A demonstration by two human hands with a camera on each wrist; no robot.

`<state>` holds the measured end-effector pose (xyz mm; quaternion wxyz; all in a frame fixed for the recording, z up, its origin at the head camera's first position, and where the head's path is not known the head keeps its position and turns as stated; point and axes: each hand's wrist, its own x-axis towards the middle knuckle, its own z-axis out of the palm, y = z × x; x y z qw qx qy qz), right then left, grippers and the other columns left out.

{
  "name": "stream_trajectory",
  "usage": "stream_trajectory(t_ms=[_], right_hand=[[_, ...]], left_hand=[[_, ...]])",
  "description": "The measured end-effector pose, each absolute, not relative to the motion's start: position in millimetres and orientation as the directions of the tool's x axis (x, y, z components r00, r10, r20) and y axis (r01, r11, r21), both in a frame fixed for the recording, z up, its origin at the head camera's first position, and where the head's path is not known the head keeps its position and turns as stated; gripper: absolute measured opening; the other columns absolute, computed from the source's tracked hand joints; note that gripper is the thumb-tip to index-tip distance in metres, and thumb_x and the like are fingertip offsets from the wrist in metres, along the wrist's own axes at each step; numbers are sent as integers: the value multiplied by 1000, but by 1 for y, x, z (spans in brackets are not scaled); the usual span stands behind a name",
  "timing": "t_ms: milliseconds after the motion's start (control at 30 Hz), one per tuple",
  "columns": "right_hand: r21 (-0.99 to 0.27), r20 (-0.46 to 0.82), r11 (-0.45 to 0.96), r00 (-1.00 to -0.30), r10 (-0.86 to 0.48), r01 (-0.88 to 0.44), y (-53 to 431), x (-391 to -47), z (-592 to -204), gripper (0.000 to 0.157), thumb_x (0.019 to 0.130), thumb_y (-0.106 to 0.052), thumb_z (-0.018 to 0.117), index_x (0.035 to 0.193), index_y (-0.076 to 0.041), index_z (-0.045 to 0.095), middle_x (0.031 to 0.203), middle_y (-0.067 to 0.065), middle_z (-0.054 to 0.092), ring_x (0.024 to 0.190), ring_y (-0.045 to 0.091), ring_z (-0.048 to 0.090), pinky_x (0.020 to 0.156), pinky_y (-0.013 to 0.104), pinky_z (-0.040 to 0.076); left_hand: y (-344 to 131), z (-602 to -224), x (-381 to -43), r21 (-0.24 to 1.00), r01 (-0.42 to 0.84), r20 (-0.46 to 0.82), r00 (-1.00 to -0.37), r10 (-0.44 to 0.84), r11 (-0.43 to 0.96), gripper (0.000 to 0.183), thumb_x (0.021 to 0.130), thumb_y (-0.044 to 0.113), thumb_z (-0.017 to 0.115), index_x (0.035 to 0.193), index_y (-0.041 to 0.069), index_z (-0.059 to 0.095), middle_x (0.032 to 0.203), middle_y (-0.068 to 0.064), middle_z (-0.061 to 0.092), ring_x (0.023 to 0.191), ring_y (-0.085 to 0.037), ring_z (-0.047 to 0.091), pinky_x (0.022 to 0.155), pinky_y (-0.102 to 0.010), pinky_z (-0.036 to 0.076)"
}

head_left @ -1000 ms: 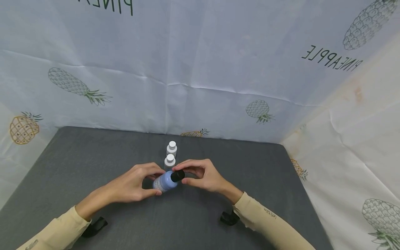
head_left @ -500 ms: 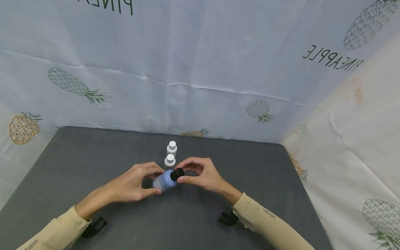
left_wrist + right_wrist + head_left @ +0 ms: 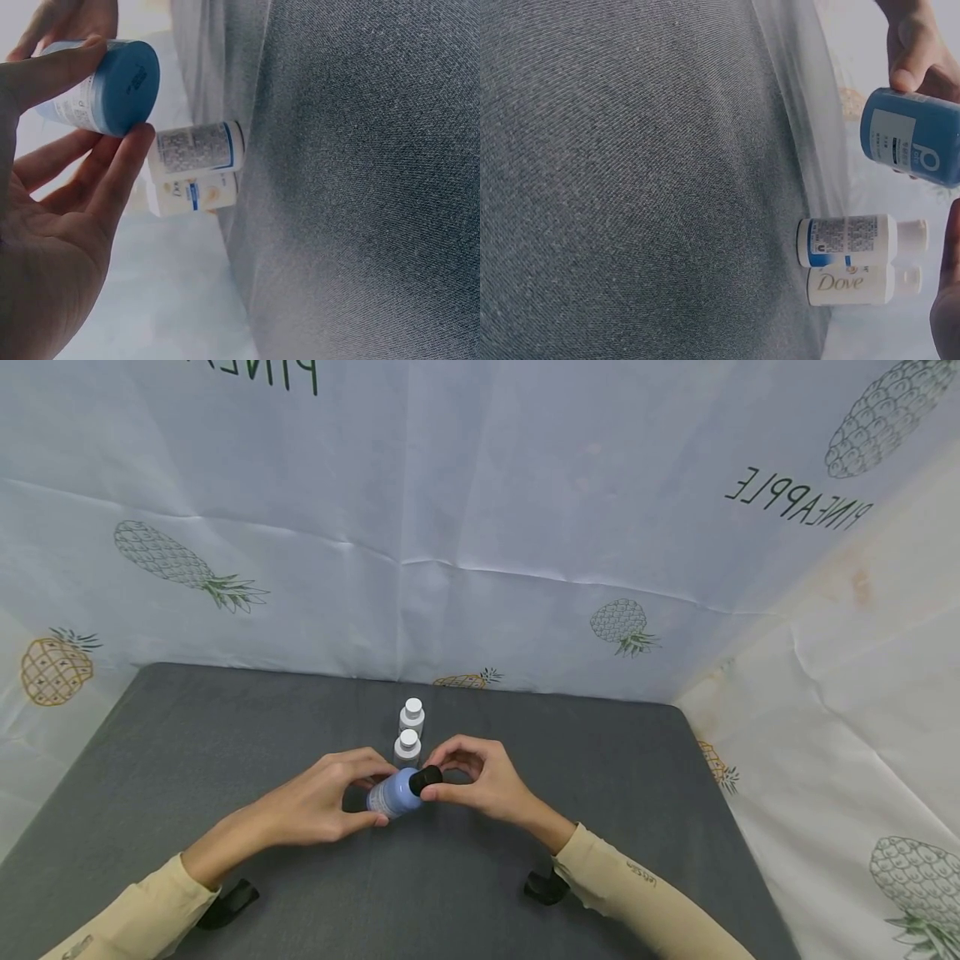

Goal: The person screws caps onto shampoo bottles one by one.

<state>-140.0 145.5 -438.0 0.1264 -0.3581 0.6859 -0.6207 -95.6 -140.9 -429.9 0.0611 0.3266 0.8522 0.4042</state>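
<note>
My left hand (image 3: 322, 797) grips the body of a blue bottle (image 3: 393, 795) between thumb and fingers. The bottle is held up off the table, tilted with its black cap (image 3: 425, 779) toward the right. At that cap, my right hand (image 3: 487, 782) pinches with thumb and fingertips. Its flat blue base (image 3: 133, 86) faces the left wrist camera, and a white label (image 3: 891, 139) shows in the right wrist view. Just behind it, two white bottles with white caps stand upright, a nearer one (image 3: 847, 238) and a farther Dove one (image 3: 849, 285).
A dark grey cloth covers the table (image 3: 247, 735). Pineapple-printed curtains (image 3: 480, 527) hang behind and beside it. Black wrist devices sit below both cuffs, one at the left sleeve (image 3: 228, 904) and one at the right sleeve (image 3: 546, 887).
My right hand has shifted slightly left, its thumb coming from beside the black cap onto its lower edge. The left hand, blue bottle and white bottles stay nearly where they were.
</note>
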Motion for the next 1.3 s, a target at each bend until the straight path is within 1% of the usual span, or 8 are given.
stream_trajectory(t_ms=[300, 500, 700, 733, 900, 967, 1133, 1300], right_hand=[[-941, 277, -34, -709, -648, -336, 147, -140, -438, 34, 94, -19, 88, 111, 5, 72, 111, 32, 71, 104, 5, 72, 99, 32, 65], [-943, 271, -34, -705, -655, -332, 146, -140, -438, 36, 95, -22, 87, 113, 5, 72, 113, 31, 71, 106, 6, 72, 100, 34, 65], [-945, 267, -43, -691, -671, -324, 150, -140, -435, 48, 94, -30, 88, 121, 5, 70, 121, 32, 69, 114, 6, 71, 107, 33, 62], [-943, 274, -50, -683, -677, -329, 151, -141, -434, 47, 94, -25, 88, 123, 5, 69, 123, 33, 68, 117, 7, 70, 108, 34, 62], [-924, 336, -117, -623, -706, -365, 156, -145, -429, 42, 94, 5, 80, 132, 10, 64, 131, 36, 65, 128, 10, 69, 112, 54, 58], [-919, 349, -139, -596, -723, -369, 158, -147, -427, 42, 94, 10, 77, 133, 12, 63, 133, 38, 63, 131, 10, 68, 112, 57, 56], [-923, 327, -135, -550, -768, -361, 157, -147, -426, 38, 96, 8, 75, 133, 13, 65, 137, 37, 62, 135, 12, 66, 116, 49, 56], [-918, 328, -115, -563, -759, -379, 155, -145, -427, 37, 94, 11, 75, 130, 13, 67, 132, 35, 65, 130, 11, 68, 114, 47, 58]], left_hand=[[-140, -430, -96, 731, 505, 156, -778, 608, 459, 44, 93, 22, 89, 132, 9, 73, 123, 0, 73, 108, -12, 73, 93, -33, 67], [-141, -430, -96, 728, 509, 163, -779, 605, 460, 44, 93, 21, 89, 132, 9, 73, 123, 0, 72, 108, -12, 73, 92, -36, 67], [-142, -430, -96, 731, 511, 175, -781, 600, 452, 44, 92, 21, 89, 132, 11, 73, 122, 2, 73, 108, -10, 73, 92, -34, 67], [-142, -431, -97, 732, 513, 180, -780, 600, 447, 43, 92, 21, 89, 131, 11, 73, 122, 2, 73, 108, -10, 73, 92, -34, 67], [-143, -430, -96, 738, 510, 183, -781, 597, 441, 42, 93, 20, 89, 131, 12, 73, 122, 3, 73, 109, -10, 73, 94, -33, 67], [-143, -430, -96, 742, 506, 178, -781, 598, 440, 42, 93, 21, 88, 131, 11, 73, 122, 2, 73, 109, -11, 73, 94, -34, 67], [-142, -431, -96, 741, 512, 185, -777, 602, 434, 42, 93, 21, 88, 131, 12, 73, 122, 3, 73, 109, -10, 73, 93, -33, 67], [-141, -430, -96, 743, 517, 190, -773, 606, 426, 42, 93, 20, 88, 132, 12, 73, 121, 3, 73, 109, -10, 73, 93, -32, 67]])
